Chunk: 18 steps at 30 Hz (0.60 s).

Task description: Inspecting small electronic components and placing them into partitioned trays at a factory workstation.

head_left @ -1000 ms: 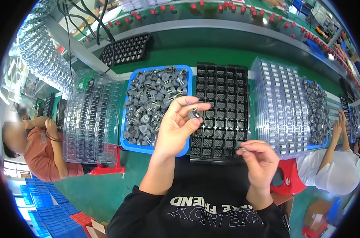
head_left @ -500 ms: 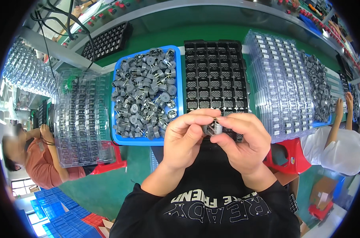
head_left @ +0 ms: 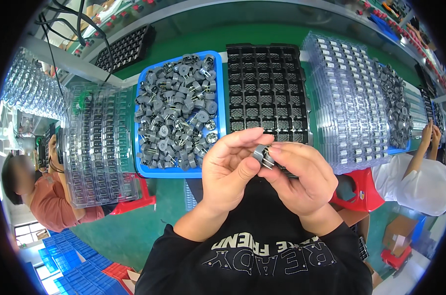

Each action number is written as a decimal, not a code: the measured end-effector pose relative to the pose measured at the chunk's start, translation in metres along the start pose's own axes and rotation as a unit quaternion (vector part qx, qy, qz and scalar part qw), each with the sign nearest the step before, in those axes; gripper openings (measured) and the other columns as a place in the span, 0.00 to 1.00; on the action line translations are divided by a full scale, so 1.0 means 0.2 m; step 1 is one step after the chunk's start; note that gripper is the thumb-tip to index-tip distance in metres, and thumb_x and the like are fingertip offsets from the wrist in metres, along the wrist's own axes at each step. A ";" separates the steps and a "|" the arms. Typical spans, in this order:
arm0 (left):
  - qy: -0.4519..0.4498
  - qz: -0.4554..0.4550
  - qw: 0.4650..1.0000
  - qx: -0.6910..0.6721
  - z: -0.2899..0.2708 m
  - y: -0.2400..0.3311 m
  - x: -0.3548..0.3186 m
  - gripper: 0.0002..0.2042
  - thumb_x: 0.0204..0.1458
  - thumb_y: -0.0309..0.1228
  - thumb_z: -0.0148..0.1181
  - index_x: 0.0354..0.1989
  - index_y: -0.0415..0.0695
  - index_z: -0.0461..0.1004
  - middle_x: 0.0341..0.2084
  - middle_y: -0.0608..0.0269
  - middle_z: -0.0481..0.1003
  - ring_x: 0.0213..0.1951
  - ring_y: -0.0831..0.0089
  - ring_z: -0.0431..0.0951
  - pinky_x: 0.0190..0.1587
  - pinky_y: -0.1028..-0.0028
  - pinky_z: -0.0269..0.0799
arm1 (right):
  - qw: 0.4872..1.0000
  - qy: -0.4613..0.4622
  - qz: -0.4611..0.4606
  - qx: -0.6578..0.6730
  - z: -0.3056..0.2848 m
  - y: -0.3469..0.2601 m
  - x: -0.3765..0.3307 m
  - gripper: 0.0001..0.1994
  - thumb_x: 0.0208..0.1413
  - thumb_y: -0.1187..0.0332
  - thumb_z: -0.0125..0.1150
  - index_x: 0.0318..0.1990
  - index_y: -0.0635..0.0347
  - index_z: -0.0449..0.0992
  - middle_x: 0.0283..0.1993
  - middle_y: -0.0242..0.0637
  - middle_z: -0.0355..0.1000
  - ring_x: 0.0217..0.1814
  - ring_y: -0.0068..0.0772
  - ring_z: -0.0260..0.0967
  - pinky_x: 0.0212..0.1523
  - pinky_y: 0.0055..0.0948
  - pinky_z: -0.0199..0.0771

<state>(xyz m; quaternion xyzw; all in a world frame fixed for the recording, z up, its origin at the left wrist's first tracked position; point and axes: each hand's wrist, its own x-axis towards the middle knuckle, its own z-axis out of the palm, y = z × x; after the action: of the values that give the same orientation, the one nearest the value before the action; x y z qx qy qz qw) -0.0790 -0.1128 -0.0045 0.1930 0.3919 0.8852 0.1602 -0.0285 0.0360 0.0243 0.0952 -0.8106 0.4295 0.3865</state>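
Observation:
Between my two hands is a small round grey part with metal pins (head_left: 265, 156), its pins pointing down and to the right. My left hand (head_left: 229, 169) holds its grey body between thumb and fingers. The thumb and index finger of my right hand (head_left: 301, 174) pinch it at the pinned side. Just beyond my hands lies a black compartment tray (head_left: 265, 88); the compartments I can see hold no parts. On its left a blue bin (head_left: 221, 93) is heaped with similar grey pinned parts (head_left: 176, 110).
To the right rises a stack of clear plastic trays (head_left: 348, 101) with small metallic parts. More clear trays (head_left: 97, 147) stand left of the bin. Another black tray (head_left: 124, 49) lies at the back left. One person (head_left: 51, 196) sits at left, another (head_left: 412, 182) at right.
The grey part has turned in my hands, so its pins now show more plainly. My left fingers have opened out somewhat around it. The whole view has shifted slightly.

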 end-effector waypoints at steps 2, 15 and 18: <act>-0.003 -0.001 1.000 -0.002 -0.01 0.01 0.00 0.24 0.60 0.29 0.66 0.63 0.33 0.68 0.56 0.45 0.77 0.58 0.62 0.79 0.58 0.68 0.78 | 1.000 -0.005 -0.001 0.000 0.00 0.00 0.01 0.18 0.42 0.73 0.81 0.43 0.64 0.84 0.39 0.41 0.81 0.41 0.39 0.82 0.41 0.32 0.84; 0.029 -0.036 0.998 0.050 -0.13 -0.04 -0.13 0.26 0.58 0.18 0.66 0.65 0.34 0.67 0.56 0.56 0.73 0.54 0.68 0.78 0.56 0.69 0.78 | 0.977 -0.064 0.162 0.125 0.05 0.07 -0.12 0.14 0.47 0.72 0.80 0.38 0.64 0.81 0.43 0.43 0.81 0.46 0.36 0.80 0.47 0.30 0.78; 0.063 -0.037 0.995 0.074 -0.14 -0.07 -0.16 0.26 0.56 0.19 0.68 0.63 0.35 0.68 0.53 0.57 0.75 0.53 0.68 0.79 0.56 0.70 0.77 | 0.972 -0.104 0.175 0.117 0.05 0.05 -0.11 0.11 0.48 0.74 0.78 0.36 0.63 0.80 0.44 0.43 0.82 0.46 0.37 0.80 0.48 0.31 0.79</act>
<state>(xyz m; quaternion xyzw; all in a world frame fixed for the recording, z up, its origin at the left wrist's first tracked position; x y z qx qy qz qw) -0.0612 -0.1355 -0.0391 0.1333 0.4725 0.8577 0.1530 -0.0231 0.0312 -0.0013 0.0407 -0.7943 0.5704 0.2050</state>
